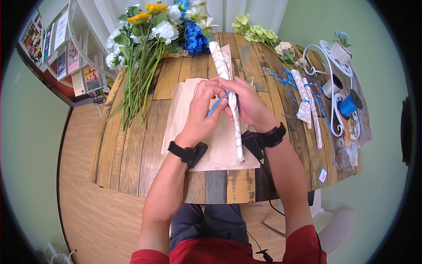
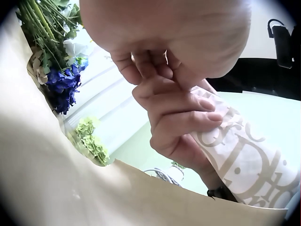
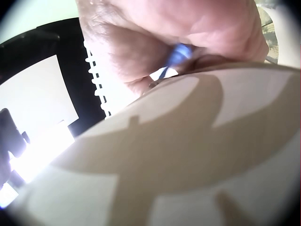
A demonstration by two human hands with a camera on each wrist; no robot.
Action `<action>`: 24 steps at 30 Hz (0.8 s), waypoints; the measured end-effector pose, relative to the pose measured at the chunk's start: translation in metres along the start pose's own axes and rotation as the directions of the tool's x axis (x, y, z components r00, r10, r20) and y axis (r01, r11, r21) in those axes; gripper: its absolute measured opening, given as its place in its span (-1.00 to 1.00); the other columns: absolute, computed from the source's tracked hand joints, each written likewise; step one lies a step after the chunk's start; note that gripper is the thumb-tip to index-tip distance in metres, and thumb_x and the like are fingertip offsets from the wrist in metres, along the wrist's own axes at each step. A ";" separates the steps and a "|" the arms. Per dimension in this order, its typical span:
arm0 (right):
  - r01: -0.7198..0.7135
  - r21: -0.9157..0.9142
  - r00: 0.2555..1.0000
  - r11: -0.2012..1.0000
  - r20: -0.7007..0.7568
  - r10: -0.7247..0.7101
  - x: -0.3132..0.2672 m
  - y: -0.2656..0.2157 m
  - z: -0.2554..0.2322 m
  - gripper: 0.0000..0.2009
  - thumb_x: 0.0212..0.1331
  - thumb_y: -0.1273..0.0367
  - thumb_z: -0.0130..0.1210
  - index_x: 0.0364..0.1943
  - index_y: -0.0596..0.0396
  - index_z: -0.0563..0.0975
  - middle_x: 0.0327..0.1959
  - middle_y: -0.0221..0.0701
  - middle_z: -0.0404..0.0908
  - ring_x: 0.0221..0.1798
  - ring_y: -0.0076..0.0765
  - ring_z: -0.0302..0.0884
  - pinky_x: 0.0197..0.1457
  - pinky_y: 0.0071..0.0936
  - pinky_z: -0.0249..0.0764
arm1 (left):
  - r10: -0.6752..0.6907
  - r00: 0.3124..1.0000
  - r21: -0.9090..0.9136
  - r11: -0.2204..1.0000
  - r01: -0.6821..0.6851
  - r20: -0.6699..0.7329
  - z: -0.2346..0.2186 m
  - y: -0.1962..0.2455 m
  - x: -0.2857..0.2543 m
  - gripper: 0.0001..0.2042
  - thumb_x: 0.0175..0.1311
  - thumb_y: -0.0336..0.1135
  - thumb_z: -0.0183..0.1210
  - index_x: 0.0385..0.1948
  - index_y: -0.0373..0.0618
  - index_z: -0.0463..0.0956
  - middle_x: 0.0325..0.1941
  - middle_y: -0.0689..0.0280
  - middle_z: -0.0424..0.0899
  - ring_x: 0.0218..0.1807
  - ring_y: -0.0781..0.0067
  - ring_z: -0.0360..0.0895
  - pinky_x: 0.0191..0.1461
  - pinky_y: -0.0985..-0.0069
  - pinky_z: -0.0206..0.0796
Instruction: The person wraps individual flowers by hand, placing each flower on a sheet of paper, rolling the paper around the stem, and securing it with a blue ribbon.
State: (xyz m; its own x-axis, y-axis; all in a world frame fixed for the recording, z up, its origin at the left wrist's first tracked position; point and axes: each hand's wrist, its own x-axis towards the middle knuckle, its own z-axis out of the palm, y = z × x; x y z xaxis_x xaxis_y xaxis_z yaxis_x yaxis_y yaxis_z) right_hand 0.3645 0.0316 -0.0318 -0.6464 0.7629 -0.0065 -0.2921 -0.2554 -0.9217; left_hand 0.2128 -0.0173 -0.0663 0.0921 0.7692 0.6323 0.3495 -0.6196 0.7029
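Note:
A slim flower bundle in white patterned wrapping paper (image 1: pixel 237 132) stands slanted between both hands, white blossoms (image 1: pixel 205 22) showing at its top end. My right hand (image 1: pixel 247 103) grips the wrap around its middle. From the other side my left hand (image 1: pixel 203 103) pinches a blue ribbon (image 1: pixel 214 107) against the wrap. In the right wrist view the ribbon (image 3: pixel 179 55) passes under the fingers, just beyond the printed paper (image 3: pixel 164 146). The left wrist view has the fingers of the two hands close together over the wrap (image 2: pixel 254 162), partly hiding each other.
Brown paper sheets (image 1: pixel 180 119) lie under the hands. Loose long-stemmed flowers (image 1: pixel 143 75) lie at the back left, with green hydrangeas (image 1: pixel 259 34) at the back. To the right are wrapped bundles (image 1: pixel 303 99), a blue ribbon spool (image 1: pixel 349 105) and a white metal stand (image 1: pixel 329 66).

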 end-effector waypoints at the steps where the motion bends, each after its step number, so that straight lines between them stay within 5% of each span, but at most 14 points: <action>1: 0.045 0.007 0.998 0.999 -0.043 -0.044 0.000 -0.001 -0.001 -0.71 0.31 0.18 0.07 -0.20 0.17 0.44 -0.51 -0.40 0.50 -0.66 -0.52 0.49 -0.75 -0.56 0.37 | 0.001 1.000 -0.003 1.000 -0.001 0.006 0.001 -0.001 0.000 -0.90 0.31 -0.41 0.16 -0.25 -0.17 0.43 -0.08 0.26 0.43 -0.04 0.38 0.40 0.15 0.44 0.21; 4: 0.083 0.110 0.976 0.990 -0.210 -0.059 0.005 0.003 -0.013 -0.73 0.29 0.18 0.05 -0.22 0.13 0.46 -0.47 -0.38 0.52 -0.64 -0.47 0.51 -0.76 -0.54 0.37 | 0.047 0.998 -0.045 0.998 -0.046 0.035 0.003 -0.003 -0.001 -0.90 0.33 -0.41 0.14 -0.22 -0.14 0.42 -0.03 0.28 0.43 0.02 0.37 0.41 0.23 0.43 0.17; 6: 0.106 0.118 0.965 0.987 -0.252 -0.073 0.006 -0.001 -0.021 -0.73 0.28 0.19 0.04 -0.21 0.12 0.46 -0.47 -0.39 0.52 -0.62 -0.44 0.53 -0.76 -0.53 0.38 | -0.032 0.998 -0.367 0.929 0.047 0.047 0.007 -0.003 -0.002 -0.93 0.38 -0.38 0.10 -0.22 -0.09 0.40 -0.09 0.31 0.47 0.07 0.37 0.42 0.29 0.39 0.14; 7: 0.125 0.122 0.954 0.985 -0.288 -0.085 0.005 -0.004 -0.027 -0.74 0.26 0.19 0.03 -0.21 0.11 0.46 -0.46 -0.40 0.52 -0.60 -0.41 0.54 -0.76 -0.52 0.38 | -0.027 0.998 -0.374 0.926 0.047 0.058 0.008 -0.001 -0.001 -0.93 0.38 -0.38 0.10 -0.22 -0.09 0.40 -0.09 0.31 0.47 0.07 0.37 0.42 0.29 0.39 0.14; 9: 0.135 0.099 0.942 0.986 -0.321 -0.097 0.004 -0.009 -0.037 -0.75 0.26 0.19 0.00 -0.23 0.09 0.46 -0.46 -0.40 0.51 -0.57 -0.37 0.56 -0.74 -0.50 0.37 | -0.198 0.979 -0.695 0.710 0.115 -0.040 0.008 0.002 0.001 -0.95 0.43 -0.35 0.03 -0.24 -0.05 0.40 -0.24 0.35 0.52 -0.04 0.41 0.45 0.17 0.42 0.23; 13: 0.253 0.192 0.919 0.948 -0.353 -0.174 -0.004 -0.027 -0.046 -0.76 0.26 0.18 0.00 -0.24 0.06 0.43 -0.47 -0.40 0.51 -0.58 -0.39 0.52 -0.72 -0.50 0.33 | -0.389 0.904 -0.768 0.629 0.118 -0.179 -0.009 -0.019 0.008 -0.93 0.46 -0.31 0.00 -0.25 -0.03 0.42 -0.38 0.42 0.54 -0.25 0.56 0.45 -0.12 0.56 0.30; 15: 0.289 0.256 0.934 0.922 -0.287 -0.213 -0.013 -0.041 -0.044 -0.74 0.27 0.16 0.00 -0.22 0.08 0.43 -0.48 -0.40 0.51 -0.59 -0.40 0.51 -0.72 -0.52 0.32 | -0.711 0.703 -0.593 0.575 0.564 -0.021 -0.005 -0.015 0.018 -0.92 0.45 -0.31 0.00 -0.22 -0.02 0.45 -0.40 0.47 0.54 -0.42 0.70 0.38 -0.40 0.68 0.18; 16: 0.312 0.269 0.934 0.911 -0.263 -0.242 -0.018 -0.048 -0.041 -0.72 0.29 0.16 -0.02 -0.20 0.10 0.42 -0.49 -0.39 0.51 -0.62 -0.42 0.49 -0.73 -0.53 0.32 | -0.741 0.668 -0.516 0.546 0.660 0.071 0.007 -0.008 0.031 -0.91 0.45 -0.30 0.00 -0.22 -0.02 0.46 -0.41 0.49 0.54 -0.48 0.75 0.35 -0.49 0.72 0.13; 20: 0.397 0.319 0.918 0.861 -0.161 -0.363 -0.035 -0.069 -0.032 -0.70 0.33 0.18 -0.04 -0.12 0.15 0.40 -0.51 -0.39 0.48 -0.68 -0.44 0.43 -0.74 -0.53 0.31 | -0.549 0.722 -0.485 0.537 0.690 0.420 0.075 -0.032 0.101 -0.86 0.39 -0.30 -0.04 -0.21 -0.06 0.49 -0.45 0.45 0.58 -0.49 0.69 0.41 -0.54 0.67 0.15; 24: 0.428 0.335 0.904 0.839 -0.158 -0.398 -0.044 -0.077 -0.031 -0.73 0.42 0.22 -0.14 -0.06 0.15 0.37 -0.47 -0.36 0.44 -0.70 -0.49 0.35 -0.74 -0.54 0.30 | -0.505 0.806 -0.483 0.647 0.590 0.308 0.107 -0.048 0.137 -0.80 0.41 -0.28 -0.05 -0.12 -0.15 0.48 -0.36 0.37 0.59 -0.37 0.61 0.46 -0.39 0.62 0.26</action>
State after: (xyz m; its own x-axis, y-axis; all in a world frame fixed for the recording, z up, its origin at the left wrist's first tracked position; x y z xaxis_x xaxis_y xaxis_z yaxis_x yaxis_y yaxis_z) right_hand 0.4374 0.0368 0.0275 -0.3567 0.8850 0.2992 -0.7582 -0.0871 -0.6462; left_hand 0.3082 0.1339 -0.0482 0.1852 0.9812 0.0538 -0.1702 -0.0219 0.9852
